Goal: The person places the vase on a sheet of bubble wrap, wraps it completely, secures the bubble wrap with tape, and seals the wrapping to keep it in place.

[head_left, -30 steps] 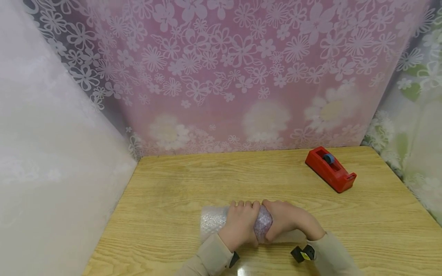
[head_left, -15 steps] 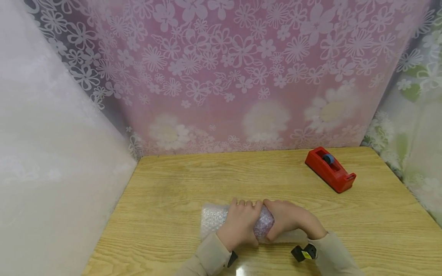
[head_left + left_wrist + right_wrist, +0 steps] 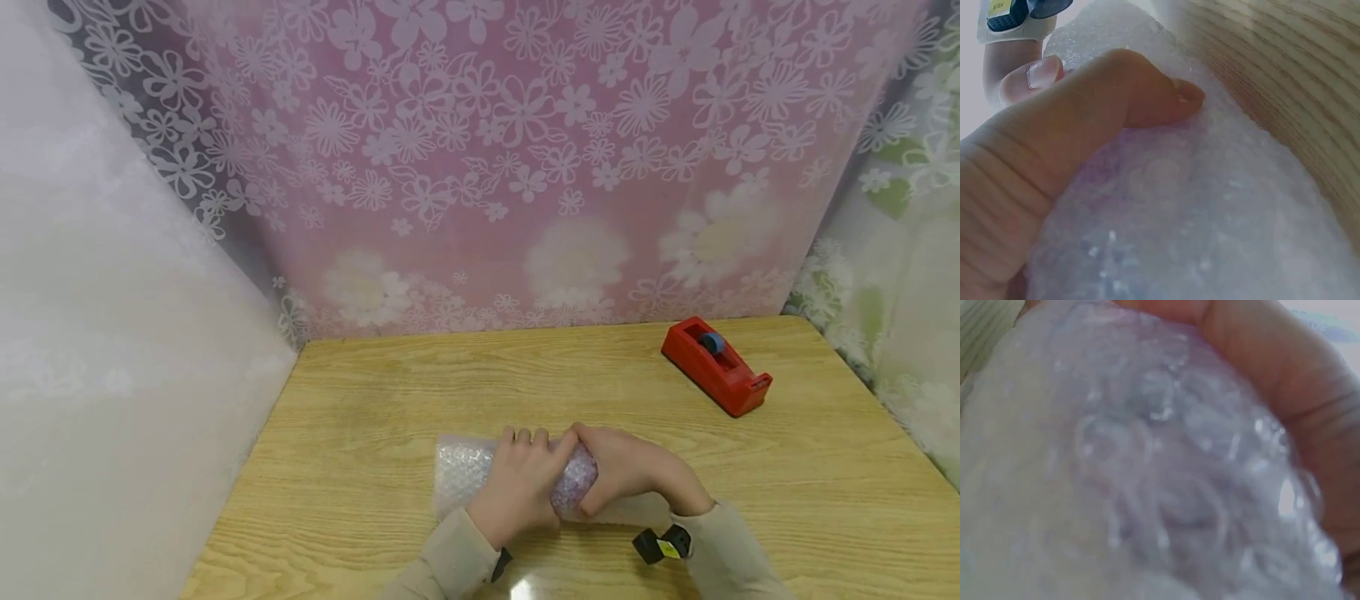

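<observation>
In the lower middle of the head view, a bubble-wrapped bundle (image 3: 461,475) lies crosswise on the wood-grain table (image 3: 360,408), its whitish end pointing left and a purple tint (what is inside cannot be made out) showing through between the two hands. The left hand (image 3: 517,492) grips it from above, fingers over the far side and spread no wider than the bundle; in the left wrist view its thumb (image 3: 1104,106) lies bent across the plastic, the tip pressed on it. The right hand (image 3: 630,467) grips the right part, fingers and thumb curved round it, its index finger touching the left hand at the top. In the right wrist view the blistered film fills most of the frame, blurred, with the hand along the upper right edge. A flat strip of wrap (image 3: 633,510) extends under the right hand, toward the right.

Upper right on the table stands a red tape dispenser (image 3: 716,367) with a blue-rimmed roll (image 3: 712,343) in it, well apart from the hands. Behind the table hangs a pink floral curtain (image 3: 517,167).
</observation>
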A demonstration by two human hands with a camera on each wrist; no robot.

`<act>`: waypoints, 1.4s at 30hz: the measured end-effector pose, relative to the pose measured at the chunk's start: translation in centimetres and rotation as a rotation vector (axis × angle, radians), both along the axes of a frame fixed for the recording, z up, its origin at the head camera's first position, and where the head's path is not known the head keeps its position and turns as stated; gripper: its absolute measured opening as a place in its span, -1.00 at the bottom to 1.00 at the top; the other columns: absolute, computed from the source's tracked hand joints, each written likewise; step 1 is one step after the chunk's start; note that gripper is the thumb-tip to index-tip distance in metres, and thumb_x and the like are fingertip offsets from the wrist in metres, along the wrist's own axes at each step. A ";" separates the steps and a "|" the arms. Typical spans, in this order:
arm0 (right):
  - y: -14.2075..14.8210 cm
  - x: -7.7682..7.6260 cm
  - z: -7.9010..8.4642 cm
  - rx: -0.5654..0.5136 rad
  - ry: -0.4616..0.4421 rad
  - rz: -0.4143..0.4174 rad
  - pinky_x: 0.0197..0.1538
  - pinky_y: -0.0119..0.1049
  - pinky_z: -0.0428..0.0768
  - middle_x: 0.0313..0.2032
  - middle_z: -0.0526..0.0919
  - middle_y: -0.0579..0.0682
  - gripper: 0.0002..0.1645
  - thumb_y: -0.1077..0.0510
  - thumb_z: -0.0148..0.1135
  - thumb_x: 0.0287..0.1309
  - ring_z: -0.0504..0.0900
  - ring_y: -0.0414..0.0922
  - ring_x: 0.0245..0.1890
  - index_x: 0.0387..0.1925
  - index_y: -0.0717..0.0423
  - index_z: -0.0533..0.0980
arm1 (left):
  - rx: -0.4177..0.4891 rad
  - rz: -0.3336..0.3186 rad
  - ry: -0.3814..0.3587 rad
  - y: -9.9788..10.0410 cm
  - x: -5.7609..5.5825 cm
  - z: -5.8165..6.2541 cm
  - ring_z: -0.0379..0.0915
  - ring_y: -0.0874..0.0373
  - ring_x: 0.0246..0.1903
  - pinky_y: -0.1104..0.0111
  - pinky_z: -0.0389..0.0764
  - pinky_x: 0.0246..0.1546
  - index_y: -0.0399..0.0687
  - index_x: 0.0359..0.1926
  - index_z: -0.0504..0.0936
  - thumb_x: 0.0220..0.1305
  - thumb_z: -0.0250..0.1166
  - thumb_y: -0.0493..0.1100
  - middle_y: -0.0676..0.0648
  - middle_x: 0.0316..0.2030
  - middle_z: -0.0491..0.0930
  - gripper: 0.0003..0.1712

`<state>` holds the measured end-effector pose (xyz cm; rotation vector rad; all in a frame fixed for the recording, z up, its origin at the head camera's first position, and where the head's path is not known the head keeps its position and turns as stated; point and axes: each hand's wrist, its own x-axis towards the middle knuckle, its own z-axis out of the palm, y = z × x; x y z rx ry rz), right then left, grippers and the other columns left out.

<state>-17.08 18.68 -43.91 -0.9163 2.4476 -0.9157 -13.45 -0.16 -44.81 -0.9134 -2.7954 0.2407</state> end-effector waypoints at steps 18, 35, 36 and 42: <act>-0.3 -1.5 -1.2 0.036 -0.212 0.018 -0.14 -0.18 0.56 -0.19 0.56 -0.08 -0.17 0.03 0.50 -0.47 0.55 -0.13 -0.20 0.00 0.13 0.42 | 0.023 0.054 -0.142 0.2 -0.5 -0.6 0.55 0.09 -0.27 0.18 0.43 -0.17 0.13 0.21 0.40 -0.66 0.65 0.40 0.01 -0.20 0.63 0.25; -0.7 0.5 0.3 0.185 0.026 -0.161 -0.08 0.06 0.54 -0.19 0.58 -0.06 -0.14 -0.14 0.63 -0.42 0.56 -0.05 -0.20 -0.04 0.14 0.48 | 0.149 0.053 -0.347 -0.5 -2.5 -0.6 0.59 0.07 -0.21 0.12 0.50 -0.03 0.01 0.05 0.46 -0.62 0.71 0.26 -0.02 -0.16 0.65 0.09; -0.9 0.9 0.4 0.226 0.086 -0.172 -0.03 0.12 0.51 -0.16 0.59 -0.05 -0.10 -0.16 0.64 -0.44 0.57 -0.02 -0.16 -0.01 0.13 0.48 | 0.153 0.053 -0.354 -0.5 -2.5 -0.7 0.59 0.08 -0.21 0.13 0.50 -0.03 0.01 0.04 0.46 -0.63 0.71 0.26 -0.01 -0.16 0.65 0.09; -2.0 2.8 0.0 0.383 0.394 -0.242 0.14 0.31 0.36 0.02 0.58 0.18 0.14 -0.23 0.66 -0.52 0.53 0.23 0.04 0.14 0.23 0.43 | 0.135 0.076 -0.424 -0.4 -3.1 -0.5 0.58 0.14 -0.24 0.13 0.50 -0.06 0.06 0.01 0.47 -0.60 0.72 0.25 0.04 -0.21 0.65 0.03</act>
